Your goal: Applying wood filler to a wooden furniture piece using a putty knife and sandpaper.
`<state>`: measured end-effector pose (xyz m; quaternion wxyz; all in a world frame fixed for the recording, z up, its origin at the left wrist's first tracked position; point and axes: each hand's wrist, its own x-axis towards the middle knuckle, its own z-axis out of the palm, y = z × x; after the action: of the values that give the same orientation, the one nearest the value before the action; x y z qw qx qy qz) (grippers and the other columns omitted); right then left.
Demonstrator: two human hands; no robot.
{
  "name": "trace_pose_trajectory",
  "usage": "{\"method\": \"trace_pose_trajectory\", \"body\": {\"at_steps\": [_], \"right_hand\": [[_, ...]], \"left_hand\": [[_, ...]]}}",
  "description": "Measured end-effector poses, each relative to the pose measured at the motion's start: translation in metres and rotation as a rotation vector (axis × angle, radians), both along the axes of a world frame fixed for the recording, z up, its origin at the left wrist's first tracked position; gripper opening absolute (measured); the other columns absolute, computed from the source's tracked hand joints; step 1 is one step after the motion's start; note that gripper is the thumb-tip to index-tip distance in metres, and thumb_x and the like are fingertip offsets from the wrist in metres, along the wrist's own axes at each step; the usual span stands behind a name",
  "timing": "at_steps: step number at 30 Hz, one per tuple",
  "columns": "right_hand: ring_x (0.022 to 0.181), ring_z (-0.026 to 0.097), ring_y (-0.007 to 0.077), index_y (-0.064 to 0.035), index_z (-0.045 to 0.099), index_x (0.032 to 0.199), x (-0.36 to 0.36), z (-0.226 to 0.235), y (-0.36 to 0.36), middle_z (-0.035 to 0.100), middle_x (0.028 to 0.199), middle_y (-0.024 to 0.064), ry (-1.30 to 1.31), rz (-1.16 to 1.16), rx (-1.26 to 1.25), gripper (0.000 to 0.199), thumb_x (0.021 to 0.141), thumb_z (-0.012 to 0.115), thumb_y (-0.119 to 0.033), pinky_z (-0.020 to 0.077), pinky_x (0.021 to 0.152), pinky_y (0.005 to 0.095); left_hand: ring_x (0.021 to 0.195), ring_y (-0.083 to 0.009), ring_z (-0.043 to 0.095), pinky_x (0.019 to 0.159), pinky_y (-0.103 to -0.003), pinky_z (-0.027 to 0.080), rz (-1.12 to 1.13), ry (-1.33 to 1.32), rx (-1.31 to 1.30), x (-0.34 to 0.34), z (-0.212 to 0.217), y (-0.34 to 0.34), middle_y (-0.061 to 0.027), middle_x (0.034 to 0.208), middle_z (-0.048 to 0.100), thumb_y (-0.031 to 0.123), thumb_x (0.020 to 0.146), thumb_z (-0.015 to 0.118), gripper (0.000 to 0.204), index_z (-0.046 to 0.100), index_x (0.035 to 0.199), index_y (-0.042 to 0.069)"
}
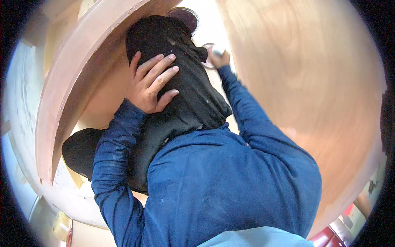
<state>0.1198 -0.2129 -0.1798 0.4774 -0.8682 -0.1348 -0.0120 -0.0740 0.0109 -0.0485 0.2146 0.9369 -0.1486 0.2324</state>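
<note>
My left hand lies on my bent knee in black trousers, its fingers spread and nothing in it. Beyond the knee, my right hand is closed around a thing with a pale grey, rounded end. Motion and bright light smear it, so its kind does not show. A thin, curved light edge shows beside this hand, close to the trouser leg. Farther off, partly hidden by the knee, stands a round container with a shiny rim and a dark inside.
A large, smooth wooden panel curves up along my right side. On my left, a pinkish curved board arches around my legs. A dark red object shows at the lower right edge, and a yellowish block at the lower left.
</note>
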Motion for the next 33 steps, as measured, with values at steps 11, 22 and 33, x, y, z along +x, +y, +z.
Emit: {"method": "trace_pose_trajectory", "body": {"at_steps": [11, 22, 33], "right_hand": [[0.078, 0.065, 0.0214, -0.0062, 0.069, 0.108, 0.029, 0.177, -0.004, 0.071, 0.093, 0.0109, -0.876, 0.084, 0.288, 0.018, 0.091, 0.064, -0.01, 0.0507, 0.073, 0.0368], [0.096, 0.07, 0.0239, -0.0083, 0.07, 0.117, -0.064, -0.057, -0.024, 0.073, 0.108, 0.0107, 0.085, -0.029, -0.175, 0.03, 0.091, 0.066, -0.025, 0.0532, 0.089, 0.0357], [0.081, 0.07, 0.0236, -0.0056, 0.074, 0.094, 0.08, 0.167, -0.017, 0.073, 0.092, 0.0098, -0.863, 0.044, 0.191, 0.022, 0.081, 0.081, -0.022, 0.0536, 0.075, 0.036]], "left_hand": [[0.128, -0.0274, 0.053, 0.117, -0.057, 0.02, 0.045, 0.044, -0.008, -0.001, 0.007, -0.005, -0.0049, 0.14, 0.058, 0.034, 0.082, 0.072, 0.049, 0.065, 0.127, 0.015], [0.128, -0.0256, 0.053, 0.117, -0.056, 0.021, -0.006, 0.002, 0.0, 0.0, 0.005, -0.001, -0.0044, 0.142, 0.057, 0.034, 0.081, 0.074, 0.052, 0.063, 0.129, 0.016], [0.128, -0.0278, 0.053, 0.116, -0.057, 0.021, 0.042, 0.071, 0.04, -0.003, 0.005, -0.003, -0.0044, 0.141, 0.058, 0.034, 0.082, 0.072, 0.05, 0.064, 0.128, 0.016]]}}
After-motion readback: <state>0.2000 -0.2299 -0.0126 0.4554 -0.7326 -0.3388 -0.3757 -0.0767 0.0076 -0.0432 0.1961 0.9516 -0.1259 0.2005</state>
